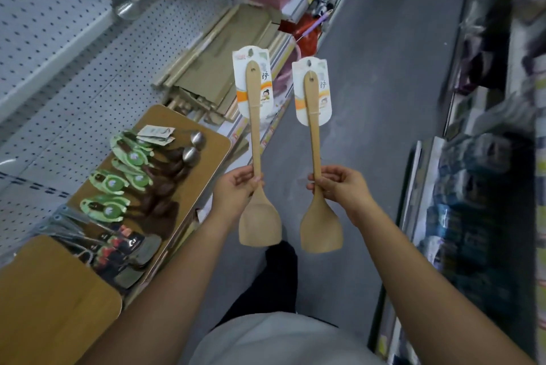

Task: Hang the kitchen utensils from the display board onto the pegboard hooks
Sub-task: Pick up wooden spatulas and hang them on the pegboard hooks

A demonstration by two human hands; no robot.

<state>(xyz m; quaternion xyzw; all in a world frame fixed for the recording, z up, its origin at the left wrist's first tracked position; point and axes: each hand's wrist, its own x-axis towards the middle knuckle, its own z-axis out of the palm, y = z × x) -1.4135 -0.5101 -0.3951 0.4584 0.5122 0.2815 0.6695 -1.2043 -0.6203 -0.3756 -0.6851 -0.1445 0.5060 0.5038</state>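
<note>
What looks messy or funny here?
Nothing looks broken or spilled. The left hand holds the left spatula and the right hand the right spatula, blades down, cards up. The only untidy bit is flattened cardboard lying on the low shelf.

Card behind the left wooden spatula and card behind the right wooden spatula: each bears one large dark Chinese character, seemingly 铲, and a small red brand mark at top left, too blurred to read.
</note>
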